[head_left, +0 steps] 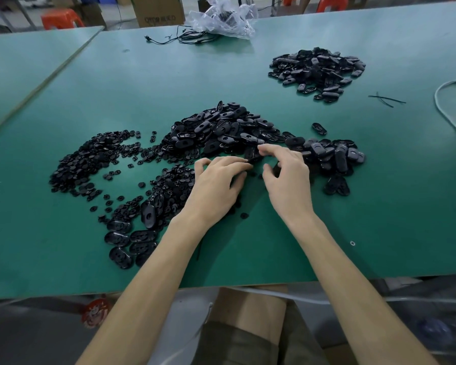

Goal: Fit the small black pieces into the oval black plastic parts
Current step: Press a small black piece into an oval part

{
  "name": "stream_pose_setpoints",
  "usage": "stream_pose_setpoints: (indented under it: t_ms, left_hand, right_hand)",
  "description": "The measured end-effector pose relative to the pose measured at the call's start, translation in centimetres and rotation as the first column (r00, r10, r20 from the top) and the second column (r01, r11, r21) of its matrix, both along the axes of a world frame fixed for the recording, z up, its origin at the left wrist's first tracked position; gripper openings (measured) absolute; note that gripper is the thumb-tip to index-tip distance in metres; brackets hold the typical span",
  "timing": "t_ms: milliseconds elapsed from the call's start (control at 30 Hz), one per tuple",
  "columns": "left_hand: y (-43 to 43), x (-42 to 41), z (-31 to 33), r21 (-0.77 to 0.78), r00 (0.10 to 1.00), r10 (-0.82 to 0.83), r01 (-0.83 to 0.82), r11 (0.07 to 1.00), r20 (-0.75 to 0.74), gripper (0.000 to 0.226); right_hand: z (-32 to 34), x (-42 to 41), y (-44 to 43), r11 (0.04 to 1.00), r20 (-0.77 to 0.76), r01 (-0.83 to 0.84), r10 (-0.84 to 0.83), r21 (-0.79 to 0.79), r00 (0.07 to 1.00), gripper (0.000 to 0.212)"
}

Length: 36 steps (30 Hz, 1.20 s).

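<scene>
Both hands meet over the middle of the green worktop, and 1 oval part is held up between them. The left hand pinches its near end with curled fingers. The right hand grips the far end with its thumb and first finger, the other fingers loosely bent. Whether a small piece already sits in the part's opening is hidden by the fingers.

This looks like the seating step. To do it well:
1. Keep the oval part steady in the right hand with its hollow side facing up, so the opening can be seen.
2. Let the left hand bring the small piece squarely over the opening, not tilted, and press with a fingertip until it sits flush.
3. Hold the part by its rim, since thin plastic probably flexes when squeezed across the middle.

Supplies are close by. The heap of small pieces lies at 9 o'clock from the hands, and more are scattered just beside the left wrist. The main pile of oval parts is at 12 o'clock and touches the work area. A second group lies at 3 o'clock, and a separate pile sits well apart at 1 o'clock. Several ovals lie in rows at 7 o'clock.
</scene>
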<state>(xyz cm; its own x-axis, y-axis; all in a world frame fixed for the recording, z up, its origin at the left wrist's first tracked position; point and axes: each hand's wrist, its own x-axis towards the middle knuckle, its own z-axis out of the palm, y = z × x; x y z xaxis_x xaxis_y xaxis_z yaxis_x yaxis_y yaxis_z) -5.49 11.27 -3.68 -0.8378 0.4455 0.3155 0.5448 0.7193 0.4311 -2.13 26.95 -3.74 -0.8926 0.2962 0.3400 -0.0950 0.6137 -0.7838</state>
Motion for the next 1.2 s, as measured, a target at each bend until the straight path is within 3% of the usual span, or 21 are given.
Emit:
stream_pose_setpoints:
  t_ms: [67,233,300,500,700,767,933,1067,1200]
  left_hand:
    - [0.04,0.05,0.08,0.054,1.0,0.003,-0.003,0.999,0.007,0.024]
    - [-0.06,-0.27,0.19,0.364,0.997,-0.028,0.0,0.931,0.071,0.018]
    - [0.05,-0.23,0.28,0.398,0.994,-0.034,-0.01,0.917,0.102,0.018]
    - [-0.07,-0.35,0.18,0.343,0.995,-0.009,-0.028,0.939,0.104,0.019]
    - [0.0,-0.07,0.15,0.042,0.999,-0.027,0.026,0.999,0.028,0.022]
    - [0.01,-0.11,0.05,0.007,0.999,-0.033,0.033,0.999,0.007,0.019]
    - [-0.02,-0.11,-0.02,0.057,1.0,-0.014,0.015,0.998,-0.016,0.005]
    - [0.15,-0.11,0.01,0.069,1.0,0.028,-0.028,0.997,0.003,0.007]
    - [0.23,-0.1,0.35,0.241,0.988,0.086,-0.116,0.963,0.131,0.013]
  right_hand:
    - [-0.08,0.0,0.07,1.0,0.027,-0.002,0.002,0.025,1.0,0.04]
    - [0.17,-0.06,0.09,0.999,0.02,-0.025,0.024,0.031,1.0,0.035]
    - [0.08,-0.12,0.14,0.999,0.034,-0.034,0.033,0.021,0.999,0.027]
    - [0.09,-0.08,0.13,0.998,0.012,0.009,-0.008,-0.066,1.0,0.013]
    - [0.34,-0.08,0.04,0.977,-0.027,0.086,-0.093,-0.197,0.995,0.014]
    - [0.33,-0.07,0.04,0.977,-0.02,0.088,-0.093,-0.193,0.995,0.013]
    - [0.4,-0.04,0.08,0.977,-0.033,0.082,-0.09,-0.196,0.995,0.011]
    - [0.45,-0.01,-0.04,0.974,-0.062,0.071,-0.086,-0.214,0.994,0.011]
    - [0.58,0.07,-0.09,0.959,-0.081,0.022,-0.046,-0.281,0.996,0.012]
